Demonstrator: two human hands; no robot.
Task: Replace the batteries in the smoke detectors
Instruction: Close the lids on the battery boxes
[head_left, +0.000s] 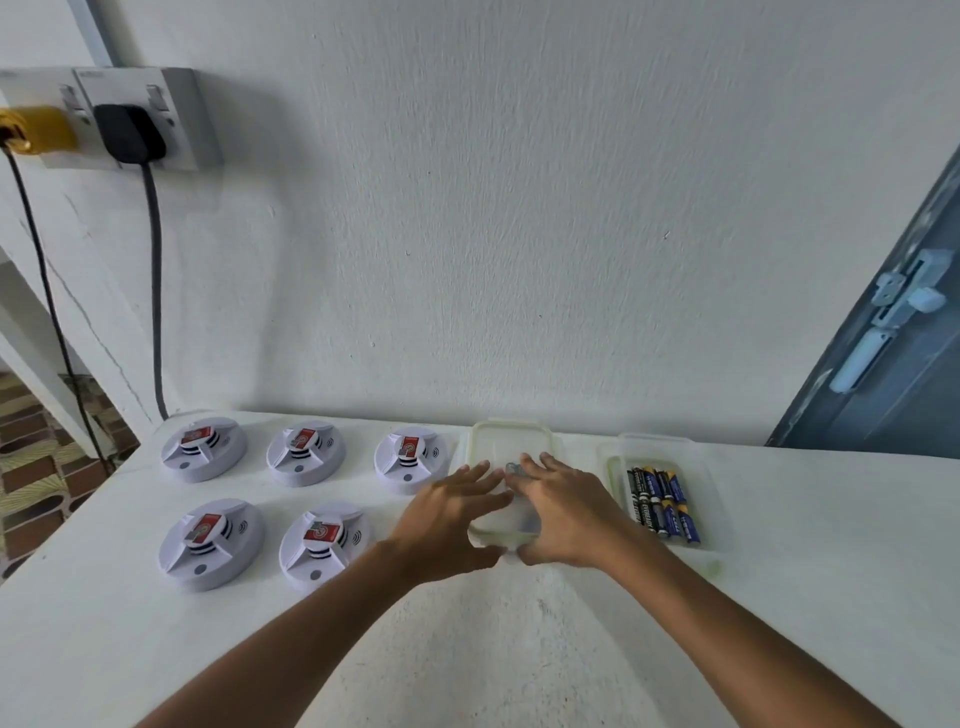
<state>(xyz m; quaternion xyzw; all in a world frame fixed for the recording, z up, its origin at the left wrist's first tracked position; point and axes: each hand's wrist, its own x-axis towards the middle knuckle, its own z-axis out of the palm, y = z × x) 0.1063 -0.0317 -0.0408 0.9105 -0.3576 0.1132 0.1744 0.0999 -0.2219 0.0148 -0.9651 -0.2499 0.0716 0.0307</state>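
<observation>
Both hands, left (452, 512) and right (563, 512), press spread fingers on the lidded box (506, 447) mid-frame. Five detectors (203, 448) sit lower left, batteries (662, 501) just right. A jerked lid could knock the batteries. Tabletop (519, 649) lies bare below.

**Clear front of table, crowded back row**

The near half of the white table (519, 649) lies bare, open to reach from the front edge. Five smoke detectors (260, 499) fill the left side in two rows, with narrow lanes between them. At centre, both hands (519, 509) cover a lidded clear container (509, 441), blocking it. Just right, an open tray of batteries (662, 506) sits near the wall (519, 208), which closes off the back. Right of the tray the tabletop is free.
</observation>
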